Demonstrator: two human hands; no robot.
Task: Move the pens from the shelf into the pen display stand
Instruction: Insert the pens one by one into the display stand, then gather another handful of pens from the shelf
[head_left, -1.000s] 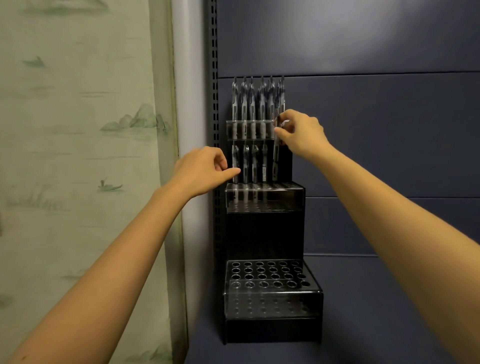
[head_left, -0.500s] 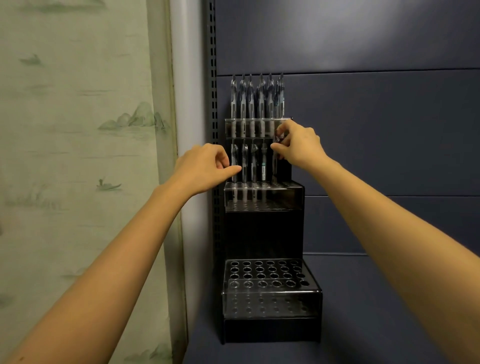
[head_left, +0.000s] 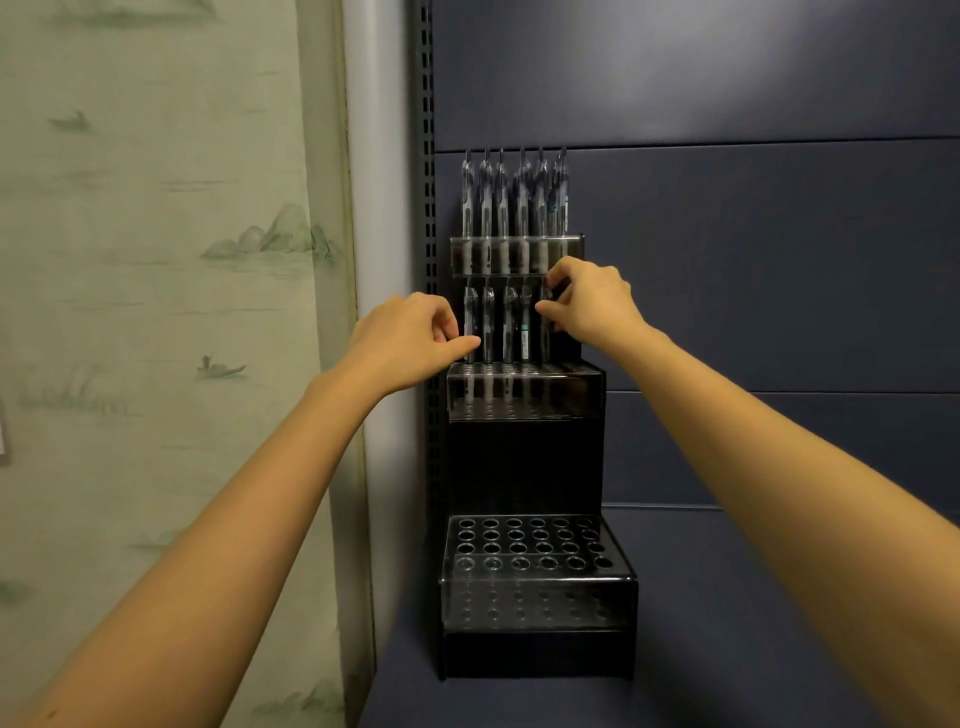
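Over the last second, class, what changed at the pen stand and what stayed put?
The right hand, pinching a pen, moved down, lowering it into the stand's middle tier. The left hand stayed by that row's left end; the other pens and the empty bottom tier did not move.

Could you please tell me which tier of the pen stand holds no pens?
The bottom tier: its holes are empty; the middle tier and top tier hold pens.
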